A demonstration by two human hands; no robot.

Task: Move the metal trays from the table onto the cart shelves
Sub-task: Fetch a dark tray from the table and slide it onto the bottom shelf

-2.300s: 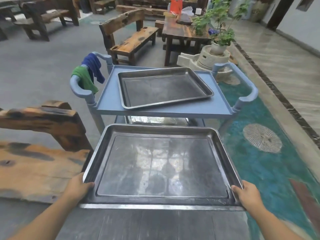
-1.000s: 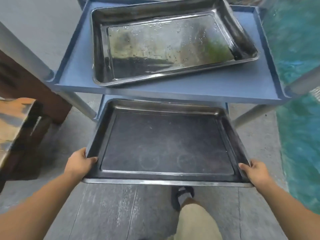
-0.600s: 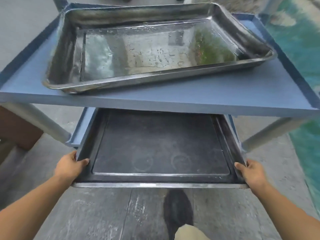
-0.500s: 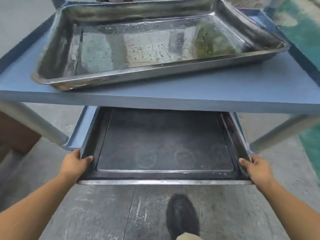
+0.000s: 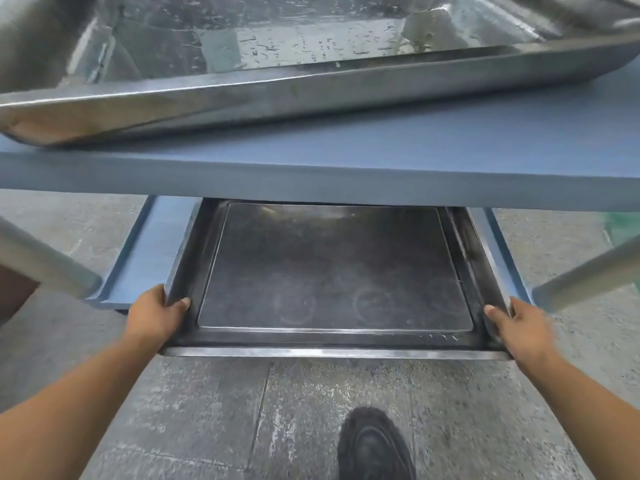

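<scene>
Left cart leg (image 5: 45, 268): a pale metal post is seen at the far left, blurred, running down to the corner of the lower shelf.
Left hand (image 5: 154, 315): the left rim of the lower tray is grasped near its front corner, with the thumb hooked over the rim into the tray and the fingers hidden beneath.
Lower shelf (image 5: 145, 258): a blue lipped shelf is seen under the top one; bare strips of it are shown on both sides of the lower tray.
Lower tray (image 5: 332, 271): a dark metal tray is held level between both hands, most of it lying inside the lower shelf under the top shelf, while its bright front rim juts out over the floor. Whether it is resting on the shelf cannot be told. Faint ring marks are seen on its base.
Top shelf (image 5: 346, 174): a blue slab is spread across the whole view above the lower tray.
Upper tray (image 5: 311, 81): a shiny metal tray is set on the top shelf, angled to its front edge.
Shoe (image 5: 375, 445): a dark shoe is seen on the grey stone floor (image 5: 207, 410) below the tray's front rim.
Right hand (image 5: 519, 327): the right rim of the lower tray is gripped near its front corner, thumb laid inside the rim.
Right cart leg (image 5: 588, 278): a second pale post is seen at the far right.
</scene>
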